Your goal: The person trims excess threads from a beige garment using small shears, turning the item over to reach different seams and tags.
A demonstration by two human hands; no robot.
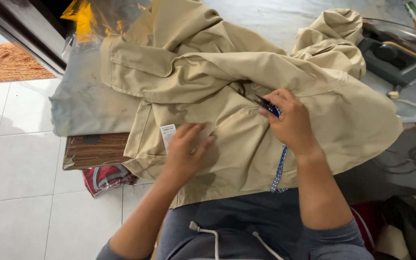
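Nearest you, at the bottom of the frame, is your grey top with its white drawstrings (pixel 203 230), and both forearms reach up from it onto the jacket (pixel 227 86).

At the far left lie floor tiles (pixel 15 159) and an orange mat (pixel 8 62) in the upper left corner. Next comes the grey-covered table (pixel 83 101), with a red bag (pixel 107 177) under its edge.

The beige jacket is spread across the middle of the frame, bunched toward the top. A white tag (pixel 167 134) shows on it just left of your left hand (pixel 185 151). That hand lies flat on the cloth, fingers loosely spread and pressing down, gripping nothing.

Your right hand (pixel 292 120) sits right of centre, fingers closed around small dark snips (pixel 266 103). Their tip points up and left, toward a dark opening in the jacket's fold just beyond your fingertips. The snips run diagonally, and the right hand is the nearer one to that spot; the left hand lies lower and well to the left. A blue patterned cord (pixel 280 168) hangs from the right hand down over the jacket.

At upper right sits a dark iron (pixel 396 50).
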